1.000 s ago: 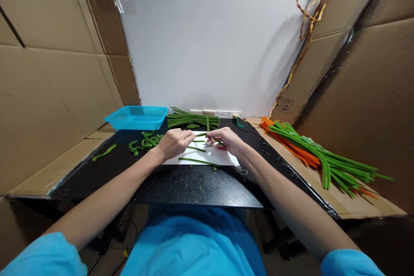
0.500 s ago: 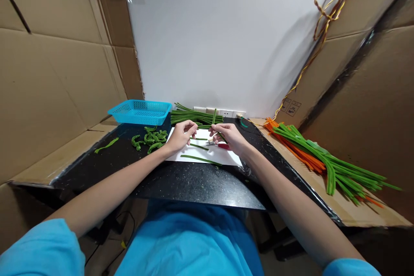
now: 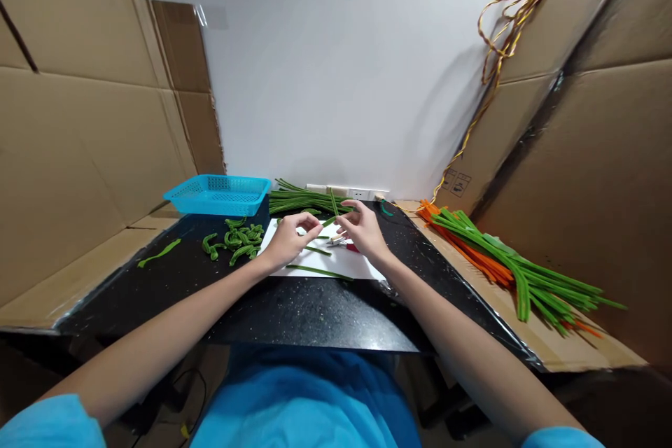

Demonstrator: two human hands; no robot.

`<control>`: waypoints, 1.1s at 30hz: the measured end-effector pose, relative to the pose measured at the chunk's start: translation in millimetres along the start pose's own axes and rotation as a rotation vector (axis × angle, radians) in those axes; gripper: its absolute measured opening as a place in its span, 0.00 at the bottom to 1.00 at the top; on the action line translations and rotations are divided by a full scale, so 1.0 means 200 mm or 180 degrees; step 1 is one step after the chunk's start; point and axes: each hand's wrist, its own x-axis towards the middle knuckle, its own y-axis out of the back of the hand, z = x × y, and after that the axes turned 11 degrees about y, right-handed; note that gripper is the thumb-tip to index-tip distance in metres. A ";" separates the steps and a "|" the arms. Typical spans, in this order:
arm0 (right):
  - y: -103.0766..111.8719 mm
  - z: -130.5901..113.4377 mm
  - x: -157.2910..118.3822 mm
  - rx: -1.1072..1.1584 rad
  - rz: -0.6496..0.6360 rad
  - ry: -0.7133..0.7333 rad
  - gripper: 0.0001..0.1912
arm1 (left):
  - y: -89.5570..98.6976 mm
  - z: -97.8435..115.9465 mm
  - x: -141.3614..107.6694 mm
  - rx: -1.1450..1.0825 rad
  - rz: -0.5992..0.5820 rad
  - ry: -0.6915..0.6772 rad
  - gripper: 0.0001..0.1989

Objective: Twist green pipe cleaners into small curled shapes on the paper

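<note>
My left hand pinches one end of a dark green pipe cleaner above a white sheet. My right hand grips the same piece where it meets an upright green length; thumb and index finger are closed there, the other fingers loosely curled. Whether these are one bent stem or two crossed ones I cannot tell. Several cut green stems lie on the sheet below. Under my right hand is a red-handled metal tool, partly covered.
Curled green pieces lie left of the sheet, near a blue basket. Behind is a bundle of long dark green stems. Bright green and orange stems rest on cardboard at right. Cardboard walls flank the black table.
The camera view has shifted slightly. Both hands stay over the sheet; the upright length now leans left, and my right hand's index finger is raised more.
</note>
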 end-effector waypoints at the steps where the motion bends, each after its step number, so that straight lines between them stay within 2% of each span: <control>1: 0.00 0.00 0.00 -0.0059 -0.0042 0.0098 0.26 | 0.00 0.00 0.00 -0.0077 -0.0025 0.0037 0.16; 5: -0.02 -0.02 -0.02 -0.0461 -0.0299 0.0500 0.23 | 0.02 0.01 0.01 -0.0454 -0.0012 0.0351 0.19; 10: -0.02 -0.05 -0.05 -0.1770 -0.0597 0.0926 0.15 | 0.05 0.00 0.03 -0.0690 -0.0061 0.0729 0.21; 13: -0.03 -0.08 -0.06 -0.2608 -0.0894 0.1024 0.14 | 0.04 -0.01 0.02 -0.0809 -0.0121 0.0825 0.22; 16: -0.03 -0.09 -0.07 -0.2887 -0.1122 0.1018 0.13 | 0.04 -0.01 0.02 -0.0921 -0.0160 0.0837 0.23; 23: -0.04 -0.11 -0.08 -0.2724 -0.1065 0.1088 0.06 | 0.04 -0.02 0.02 -0.0942 -0.0309 0.0763 0.22; 28: -0.05 -0.13 -0.09 -0.2089 -0.0872 0.1311 0.05 | 0.04 0.00 0.02 -0.0907 -0.0388 0.0769 0.22; 33: -0.05 -0.12 -0.09 -0.1239 -0.0837 0.1313 0.11 | 0.04 0.03 0.00 -0.1046 -0.0482 0.0873 0.20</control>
